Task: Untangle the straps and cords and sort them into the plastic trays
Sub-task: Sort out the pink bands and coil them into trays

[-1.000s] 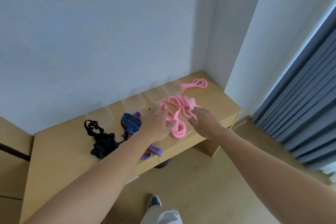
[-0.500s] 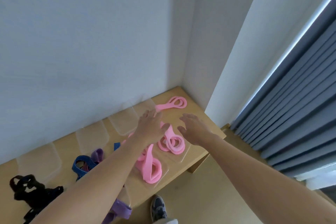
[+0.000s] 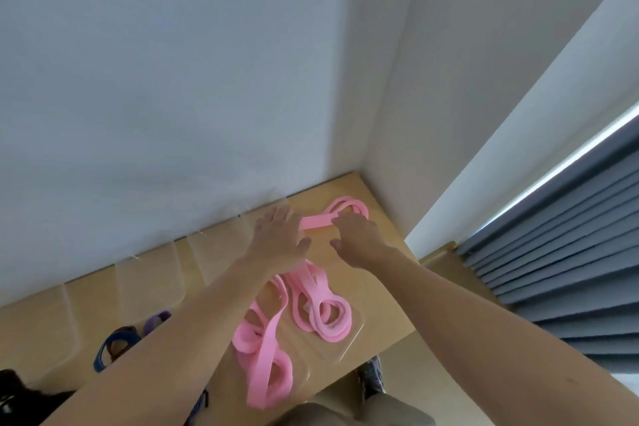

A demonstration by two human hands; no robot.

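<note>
A pink strap (image 3: 346,209) lies looped at the far right corner of the wooden shelf (image 3: 383,284). My left hand (image 3: 276,239) lies flat over its left end, and the fingertips of my right hand (image 3: 359,239) touch its loop; neither clearly grips it. Nearer me, a coiled pink strap (image 3: 321,316) sits in a clear plastic tray (image 3: 356,337). A second pink strap (image 3: 266,360) sits in the tray beside it, partly under my left forearm. At lower left lie a blue strap (image 3: 110,349), a purple strap (image 3: 157,320) and black straps (image 3: 17,391).
A row of empty clear trays (image 3: 148,277) lines the wall behind the straps. The shelf ends in a wall corner on the right, with a grey curtain (image 3: 570,252) beyond. A shoe (image 3: 373,373) shows on the floor below the shelf's front edge.
Both hands have left the pink straps in the near trays and reached back right to the far pink strap. The view has swung right, pushing the black straps to the lower left edge.
</note>
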